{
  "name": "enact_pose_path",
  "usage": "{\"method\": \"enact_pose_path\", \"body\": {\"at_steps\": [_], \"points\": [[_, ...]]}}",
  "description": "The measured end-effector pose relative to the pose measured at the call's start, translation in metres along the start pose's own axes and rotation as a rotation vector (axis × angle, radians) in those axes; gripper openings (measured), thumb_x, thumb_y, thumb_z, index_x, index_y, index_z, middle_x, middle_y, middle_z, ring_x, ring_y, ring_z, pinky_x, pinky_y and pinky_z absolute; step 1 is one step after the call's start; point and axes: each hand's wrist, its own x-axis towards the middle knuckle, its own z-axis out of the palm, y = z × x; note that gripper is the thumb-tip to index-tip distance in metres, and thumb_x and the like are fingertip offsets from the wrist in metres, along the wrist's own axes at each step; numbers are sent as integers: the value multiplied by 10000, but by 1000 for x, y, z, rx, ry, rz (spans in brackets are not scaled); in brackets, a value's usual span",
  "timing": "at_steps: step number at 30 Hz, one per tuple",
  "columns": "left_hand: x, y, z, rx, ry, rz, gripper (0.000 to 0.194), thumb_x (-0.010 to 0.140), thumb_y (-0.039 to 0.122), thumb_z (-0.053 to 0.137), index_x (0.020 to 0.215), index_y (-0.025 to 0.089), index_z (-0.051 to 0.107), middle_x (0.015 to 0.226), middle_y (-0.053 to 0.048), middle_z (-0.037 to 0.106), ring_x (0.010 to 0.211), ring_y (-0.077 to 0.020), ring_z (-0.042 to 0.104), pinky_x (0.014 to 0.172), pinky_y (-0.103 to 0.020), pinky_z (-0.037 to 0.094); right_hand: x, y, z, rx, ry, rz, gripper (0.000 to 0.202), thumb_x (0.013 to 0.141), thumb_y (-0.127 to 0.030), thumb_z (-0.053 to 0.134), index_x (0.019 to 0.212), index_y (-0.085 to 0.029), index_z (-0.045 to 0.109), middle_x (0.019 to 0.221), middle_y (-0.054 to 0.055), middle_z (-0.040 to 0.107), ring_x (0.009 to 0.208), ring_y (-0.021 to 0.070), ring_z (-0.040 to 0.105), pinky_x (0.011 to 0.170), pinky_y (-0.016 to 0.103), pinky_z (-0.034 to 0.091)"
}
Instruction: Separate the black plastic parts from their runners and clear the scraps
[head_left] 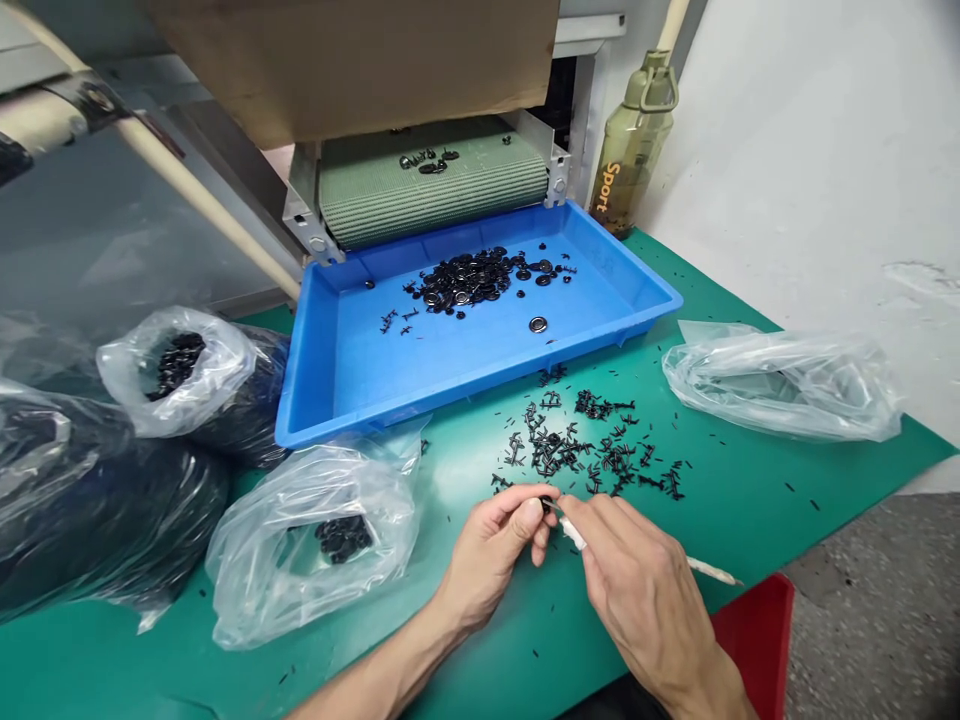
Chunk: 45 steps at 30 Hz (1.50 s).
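Note:
My left hand (491,550) is closed in a pinch on a small black plastic part (547,505), mostly covered by the fingertips. My right hand (645,575) is wrapped round a slim tool with a white-wrapped handle (573,533). The tool's thin front end meets the black part, and its pale rear end sticks out to the right behind the hand. Just beyond both hands lies a loose scatter of small black branched scraps (559,450) on the green table (480,640).
A blue tray (360,390) holds black round parts (465,280) under a green conveyor belt (435,200). Plastic bags with black parts stand left, including a near open bag (255,560). An empty-looking clear bag (780,390), a bottle (634,140) and a red bin (757,640) are right.

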Motion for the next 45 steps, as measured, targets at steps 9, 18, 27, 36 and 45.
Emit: {"method": "enact_pose_path", "body": {"at_steps": [9, 18, 27, 36, 45], "points": [[-3, 0, 5, 4, 44, 20, 322, 824, 421, 677, 991, 153, 736, 596, -6, 616, 467, -92, 491, 584, -274, 405, -2, -3, 2, 35, 41, 6, 314, 962, -92, 322, 1076, -159, 607, 718, 30, 561, 669, 164, 527, 632, 298, 372], [-4, 13, 7, 265, 108, 111, 185, 812, 344, 687, 892, 178, 711, 695, 13, 550, 494, -82, 503, 531, -235, 404, -5, -12, 14, 65, 44, 113, 287, 911, -71, 348, 994, -176, 602, 730, 31, 598, 647, 164, 538, 605, 277, 358], [4, 12, -11, 569, 69, 185, 206, 895, 346, 573, 998, 218, 698, 837, -27, 578, 732, -159, 539, 696, -263, 421, 22, 6, 8, 586, -358, 378, 262, 864, -119, 352, 643, -216, 455, 528, -58, 458, 484, 98, 415, 489, 212, 290], [3, 21, -9, 614, 112, 59, 287, 899, 399, 554, 1124, 256, 658, 987, -37, 648, 897, -198, 551, 806, -281, 401, 33, 39, 4, 182, -206, 351, 300, 861, -88, 377, 980, -224, 617, 742, -19, 618, 580, 113, 523, 516, 226, 327], [6, 17, -3, 40, 49, -5, 200, 899, 372, 574, 861, 176, 599, 774, -11, 579, 547, -73, 376, 476, -211, 247, 68, 79, 23, -193, -126, 323, 304, 880, -94, 437, 1089, -202, 629, 881, 43, 563, 635, 129, 525, 513, 242, 266]]}}
